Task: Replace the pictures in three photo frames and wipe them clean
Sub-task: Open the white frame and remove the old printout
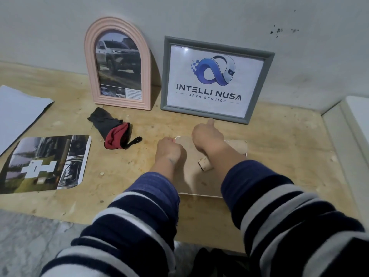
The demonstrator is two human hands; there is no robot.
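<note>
A white-edged photo frame (191, 176) lies face down on the wooden table, its brown backing board up, with a short wooden stand peg (205, 165) sticking out. My left hand (171, 151) presses curled fingers on the frame's far left corner. My right hand (207, 134) works at its far edge, thumb raised. A pink arched frame (117, 62) with a truck picture and a grey frame (215, 78) with a logo print lean upright against the wall behind. A loose printed picture (46, 163) lies flat at the left. A black and red cloth (111, 128) lies between them.
A large white sheet of paper (18, 114) lies at the far left. A white ledge (345, 136) borders the table (289, 140) on the right. The table's front edge drops to a marbled floor (26, 244) at lower left.
</note>
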